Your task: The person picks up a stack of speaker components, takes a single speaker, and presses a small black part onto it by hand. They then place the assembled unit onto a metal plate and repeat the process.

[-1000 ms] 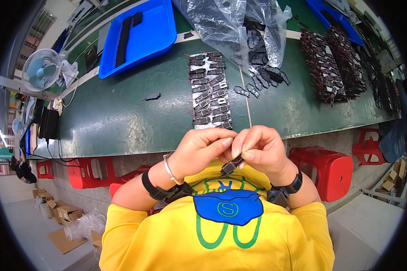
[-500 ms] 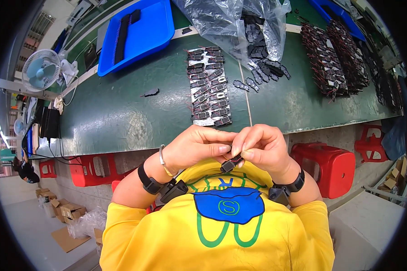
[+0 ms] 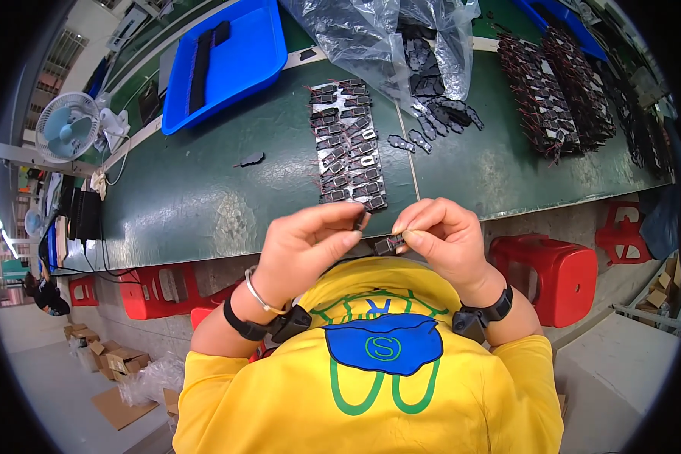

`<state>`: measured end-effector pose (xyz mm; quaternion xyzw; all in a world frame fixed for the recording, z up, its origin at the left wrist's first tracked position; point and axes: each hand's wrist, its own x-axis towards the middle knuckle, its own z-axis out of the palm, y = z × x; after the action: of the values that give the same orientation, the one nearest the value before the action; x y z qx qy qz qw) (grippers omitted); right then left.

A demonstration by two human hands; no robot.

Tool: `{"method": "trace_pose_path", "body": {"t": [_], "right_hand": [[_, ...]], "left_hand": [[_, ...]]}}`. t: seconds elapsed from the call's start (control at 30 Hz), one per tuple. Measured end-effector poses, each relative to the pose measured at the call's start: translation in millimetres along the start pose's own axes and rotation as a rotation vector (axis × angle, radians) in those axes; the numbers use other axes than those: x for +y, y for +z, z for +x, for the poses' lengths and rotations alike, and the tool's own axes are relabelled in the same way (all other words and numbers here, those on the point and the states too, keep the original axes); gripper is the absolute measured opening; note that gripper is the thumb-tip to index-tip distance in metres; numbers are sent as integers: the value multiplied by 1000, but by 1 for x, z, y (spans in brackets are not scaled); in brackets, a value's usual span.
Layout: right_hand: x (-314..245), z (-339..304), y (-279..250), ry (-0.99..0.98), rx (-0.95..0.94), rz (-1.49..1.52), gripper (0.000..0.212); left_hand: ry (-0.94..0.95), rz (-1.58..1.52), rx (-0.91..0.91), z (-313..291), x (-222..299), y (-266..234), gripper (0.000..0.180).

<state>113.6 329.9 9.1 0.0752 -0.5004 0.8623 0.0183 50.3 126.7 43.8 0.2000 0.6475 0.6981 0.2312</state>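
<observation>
Just in front of my chest, my right hand [image 3: 448,240] pinches a small black speaker-like part [image 3: 388,244] with thumb and fingertips. A small dark piece [image 3: 363,220] is held between the thumb and fingers of my left hand [image 3: 304,244]; its kind is too small to make out. The two hands are a little apart. Beyond them, on the green table, lies a pale strip [image 3: 348,151] with rows of similar black parts and thin red wires. One loose black piece [image 3: 252,159] lies left of that strip.
A blue tray [image 3: 257,57] with a long black strip stands at the back left. Behind the rows, a clear plastic bag [image 3: 356,45] sits beside dark flat pieces [image 3: 446,113]. Stacked wired parts [image 3: 541,98] fill the right. Red stools [image 3: 548,276] stand under the table edge; a fan [image 3: 68,126] is far left.
My hands have moved apart. The left hand has drawn up and to the left with a small dark piece, while the right keeps the speaker-like part.
</observation>
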Motion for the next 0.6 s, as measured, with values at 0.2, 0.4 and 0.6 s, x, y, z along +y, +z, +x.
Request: {"method": "trace_pose_path", "body": {"t": [0.2, 0.4, 0.6], "right_hand": [[3, 1, 6, -56, 113, -134, 4], [4, 0, 6, -91, 146, -159, 4], [4, 0, 7, -61, 144, -140, 3]], "left_hand": [[351, 695, -51, 6, 8, 14, 33], [407, 748, -18, 7, 1, 20, 34], [336, 690, -26, 7, 0, 21, 34]]}}
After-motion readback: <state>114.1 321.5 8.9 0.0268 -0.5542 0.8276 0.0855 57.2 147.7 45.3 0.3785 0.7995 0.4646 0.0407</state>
